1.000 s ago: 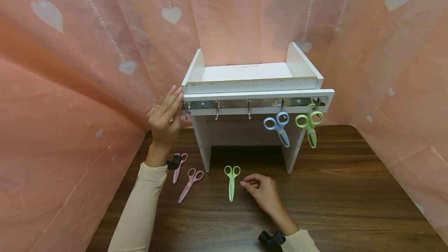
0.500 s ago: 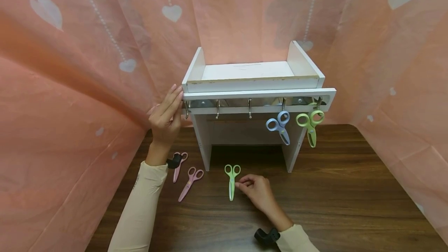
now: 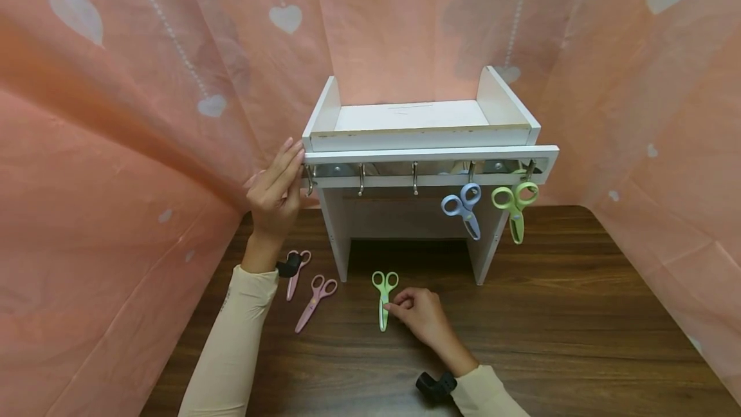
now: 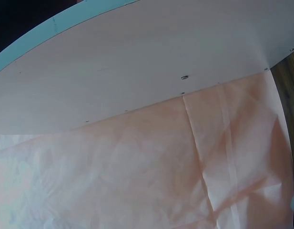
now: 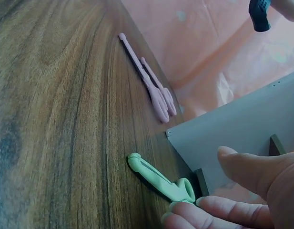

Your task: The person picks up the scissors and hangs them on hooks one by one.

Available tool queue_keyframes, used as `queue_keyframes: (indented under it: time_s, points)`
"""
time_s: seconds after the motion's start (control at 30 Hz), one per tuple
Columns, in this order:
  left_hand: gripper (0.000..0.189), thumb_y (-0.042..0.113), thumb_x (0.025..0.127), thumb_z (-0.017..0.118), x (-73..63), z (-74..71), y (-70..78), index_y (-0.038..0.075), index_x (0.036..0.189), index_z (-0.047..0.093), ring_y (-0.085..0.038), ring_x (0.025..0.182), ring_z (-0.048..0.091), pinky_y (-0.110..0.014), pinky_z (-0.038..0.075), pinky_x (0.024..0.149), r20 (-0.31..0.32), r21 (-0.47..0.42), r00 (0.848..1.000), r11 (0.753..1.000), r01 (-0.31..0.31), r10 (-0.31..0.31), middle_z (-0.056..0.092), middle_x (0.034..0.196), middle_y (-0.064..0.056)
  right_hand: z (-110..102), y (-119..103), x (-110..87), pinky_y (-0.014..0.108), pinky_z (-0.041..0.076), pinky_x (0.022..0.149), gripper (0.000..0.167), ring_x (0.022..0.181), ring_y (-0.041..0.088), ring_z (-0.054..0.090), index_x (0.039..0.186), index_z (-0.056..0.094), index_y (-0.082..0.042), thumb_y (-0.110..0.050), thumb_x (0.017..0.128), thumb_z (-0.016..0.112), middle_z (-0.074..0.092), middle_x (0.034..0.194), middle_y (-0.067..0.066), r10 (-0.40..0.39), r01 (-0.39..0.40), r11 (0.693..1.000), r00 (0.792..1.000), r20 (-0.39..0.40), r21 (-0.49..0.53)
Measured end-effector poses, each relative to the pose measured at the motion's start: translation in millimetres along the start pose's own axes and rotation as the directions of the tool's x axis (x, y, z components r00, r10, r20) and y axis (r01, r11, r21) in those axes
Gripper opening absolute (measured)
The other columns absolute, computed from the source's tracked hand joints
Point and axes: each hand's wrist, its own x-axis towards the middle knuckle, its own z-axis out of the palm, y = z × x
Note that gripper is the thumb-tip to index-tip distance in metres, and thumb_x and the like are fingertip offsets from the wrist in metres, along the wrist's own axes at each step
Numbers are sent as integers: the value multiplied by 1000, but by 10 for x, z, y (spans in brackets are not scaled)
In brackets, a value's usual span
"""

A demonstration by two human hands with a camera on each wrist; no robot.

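Green scissors (image 3: 384,295) lie on the table with their handles toward the white shelf (image 3: 422,140). My right hand (image 3: 422,317) is low over the table just right of them, its fingertips right at the blades in the head view. In the right wrist view the thumb stands well apart from the fingers, and nothing is between them. My left hand (image 3: 274,195) rests with straight fingers against the left end of the hook rail (image 3: 388,169). Blue scissors (image 3: 463,208) and yellow-green scissors (image 3: 515,204) hang from the two rightmost hooks.
Two pairs of pink scissors, the nearer pair (image 3: 316,301) and the farther pair (image 3: 294,282), lie left of the green ones. The left wristband overlaps the farther pair. A peach curtain (image 3: 393,37) with hearts surrounds the wooden table (image 3: 556,314).
My right hand has moved left and slightly forward, up to the green scissors. My left hand stays at the rail's left end. The hanging blue scissors have shifted slightly.
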Motion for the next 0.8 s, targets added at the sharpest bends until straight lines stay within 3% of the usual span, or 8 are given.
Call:
queue_keyframes:
  time_s: [0.1, 0.37, 0.57, 0.8]
  points:
    - [28, -14, 82, 75, 7, -2, 3, -4, 108, 77, -42, 106, 70, -39, 54, 75, -2, 2, 1000, 1000, -3, 3, 74, 115, -16, 6, -8, 10, 22, 44, 50, 18, 53, 4, 56, 78, 72, -8, -20, 83, 85, 68, 63, -3, 19, -19, 1000, 1000, 15, -18]
    - [27, -14, 82, 76, -1, -7, -4, -4, 107, 77, -39, 107, 71, -35, 55, 81, -6, 20, 1000, 1000, -5, 5, 74, 114, -16, 43, -2, 18, 23, 42, 49, 23, 52, 5, 52, 73, 69, -9, -22, 83, 85, 64, 61, -3, 5, -3, 997, 1000, 31, -72]
    - [27, -13, 82, 76, -1, -4, -3, -3, 107, 78, -41, 104, 71, -39, 55, 75, -4, 21, 1000, 1000, -13, 13, 74, 114, -15, 77, -14, 13, 23, 41, 48, 28, 49, 4, 48, 68, 66, -11, -24, 82, 86, 58, 57, -5, -15, 18, 990, 1000, 26, -137]
    - [27, -14, 82, 76, 7, -1, -2, -4, 107, 78, -42, 103, 71, -33, 56, 85, -9, 13, 1000, 1000, -13, 14, 74, 113, -15, 97, -30, 39, 23, 40, 47, 30, 49, 5, 46, 65, 65, -12, -25, 81, 87, 57, 56, -7, 1, 7, 981, 999, 42, -192]
